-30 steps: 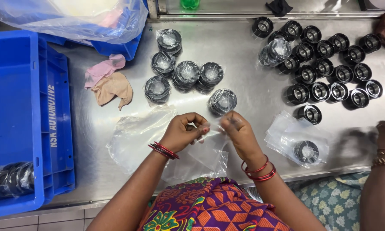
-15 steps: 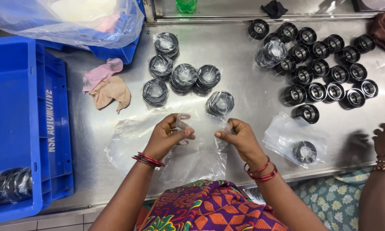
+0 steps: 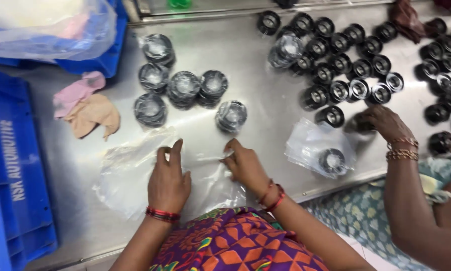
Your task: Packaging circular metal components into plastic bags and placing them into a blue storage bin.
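My left hand (image 3: 168,178) and my right hand (image 3: 244,167) both pinch the top edge of a clear plastic bag (image 3: 205,173) that lies on the steel table (image 3: 245,90) in front of me. More clear bags (image 3: 125,170) are spread flat under and left of my left hand. A bagged black round part (image 3: 231,116) sits just beyond my right hand. Several other bagged black parts (image 3: 183,88) stand in a cluster farther back.
A blue crate (image 3: 15,165) stands at the left, with pink and tan cloths (image 3: 85,108) beside it. Many unbagged black parts (image 3: 345,55) cover the right of the table. Another person's hand (image 3: 381,120) reaches among them; a bag holding one part (image 3: 325,150) lies nearby.
My hands have moved apart and down toward me along the bag's edge. The view has shifted left, and the other person's hand has reached onto the table.
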